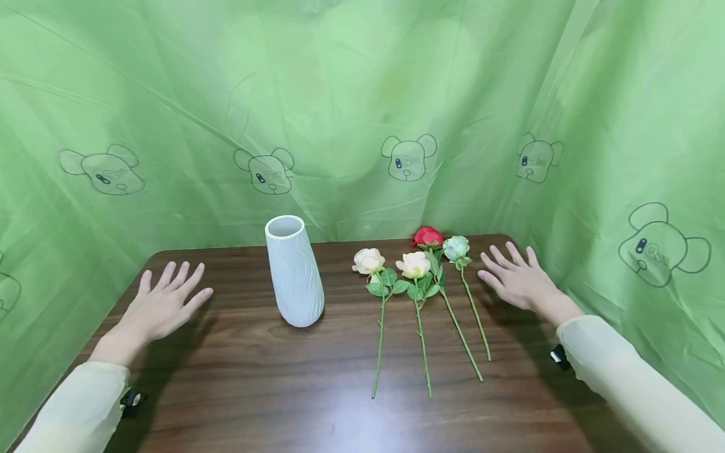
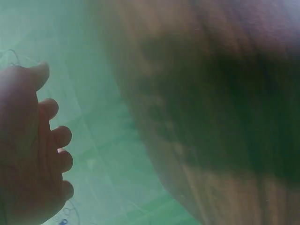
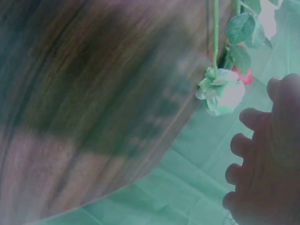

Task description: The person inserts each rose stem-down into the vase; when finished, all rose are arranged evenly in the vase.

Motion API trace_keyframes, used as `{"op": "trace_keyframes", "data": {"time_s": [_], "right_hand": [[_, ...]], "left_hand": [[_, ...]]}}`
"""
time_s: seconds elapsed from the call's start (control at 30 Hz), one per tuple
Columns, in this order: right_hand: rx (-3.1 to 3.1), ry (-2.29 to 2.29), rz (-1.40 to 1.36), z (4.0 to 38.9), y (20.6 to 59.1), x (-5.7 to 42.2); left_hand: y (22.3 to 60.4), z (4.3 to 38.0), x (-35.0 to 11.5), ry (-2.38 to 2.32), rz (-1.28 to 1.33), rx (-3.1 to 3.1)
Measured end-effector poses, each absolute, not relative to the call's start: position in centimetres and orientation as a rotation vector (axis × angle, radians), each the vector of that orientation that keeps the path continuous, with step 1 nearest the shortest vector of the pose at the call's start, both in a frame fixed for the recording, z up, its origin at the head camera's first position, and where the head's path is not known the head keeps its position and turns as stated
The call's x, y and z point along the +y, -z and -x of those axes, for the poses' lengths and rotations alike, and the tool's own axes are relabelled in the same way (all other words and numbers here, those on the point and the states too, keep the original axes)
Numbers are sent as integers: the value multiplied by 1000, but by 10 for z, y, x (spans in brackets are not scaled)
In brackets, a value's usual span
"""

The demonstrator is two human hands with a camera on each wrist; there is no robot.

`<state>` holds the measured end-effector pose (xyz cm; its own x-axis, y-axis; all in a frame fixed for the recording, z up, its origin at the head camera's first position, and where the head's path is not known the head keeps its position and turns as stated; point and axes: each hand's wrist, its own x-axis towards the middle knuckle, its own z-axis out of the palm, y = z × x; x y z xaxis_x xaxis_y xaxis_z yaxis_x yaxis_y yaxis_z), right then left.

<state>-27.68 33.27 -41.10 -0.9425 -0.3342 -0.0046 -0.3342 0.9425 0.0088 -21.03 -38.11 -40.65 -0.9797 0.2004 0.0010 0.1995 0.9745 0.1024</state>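
My left hand (image 1: 161, 306) hovers over the table's left side, palm down with fingers spread, holding nothing. To its right stands a white ribbed vase (image 1: 297, 277), upright, its mouth showing. On the right, my right hand (image 1: 521, 280) is spread the same way above the table and holds nothing. Nearest to it lies a pale blue-green rose (image 1: 456, 249), also seen in the right wrist view. Beside that are a red rose (image 1: 428, 236) and two cream roses, one on the left (image 1: 369, 261) and one in the middle (image 1: 414, 265), their stems pointing toward me.
The dark wooden table (image 1: 272, 390) has rounded far corners. A green curtain (image 1: 340, 113) with printed bear heads hangs behind it and along both sides. Each sleeve carries a small black device at the wrist, such as the left one (image 1: 131, 401).
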Motion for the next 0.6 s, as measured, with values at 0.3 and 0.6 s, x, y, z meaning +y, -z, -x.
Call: {"op": "trace_keyframes", "data": {"time_s": [0.3,0.6], "right_hand": [[3136,30,590,270,388,319],[3008,527,572,253,373,312]], "left_hand": [[373,211,-357,-548,-374,3080],[367,203,-308,-1143,-497,2930]]}}
